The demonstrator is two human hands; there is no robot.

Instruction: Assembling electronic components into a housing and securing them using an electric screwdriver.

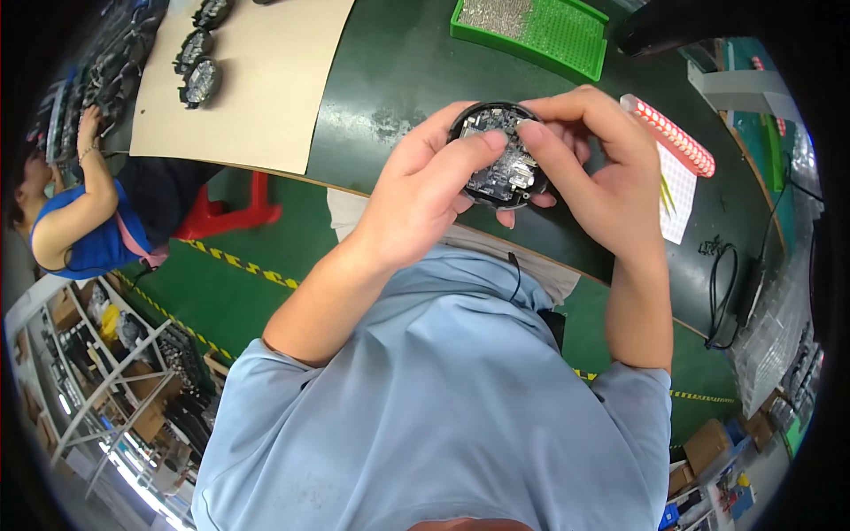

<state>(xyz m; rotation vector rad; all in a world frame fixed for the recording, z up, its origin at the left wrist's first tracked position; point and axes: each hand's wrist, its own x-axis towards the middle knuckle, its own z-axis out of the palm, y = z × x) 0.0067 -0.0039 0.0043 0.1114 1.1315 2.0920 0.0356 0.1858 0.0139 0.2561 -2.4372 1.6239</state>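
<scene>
A round black housing with a circuit board inside (pixel 502 173) is held up over the near edge of the dark green bench. Around its left side wraps my left hand (pixel 425 177), the thumb lying on the board and fingers beneath. My right hand (pixel 602 159) grips the opposite side, its thumb pressing near the upper right of the board. Both hands are closed on this one part. What the fingers underneath touch is hidden.
Similar round assemblies (pixel 200 81) lie on a beige sheet (pixel 266 80) at the left. A green tray (pixel 531 35) holds small metal pieces at the back. Right: a red-and-white dotted roll (pixel 673 137), white paper, a black cable (pixel 722 296). Another person (pixel 88 208) works far left, near a red stool (pixel 230 212).
</scene>
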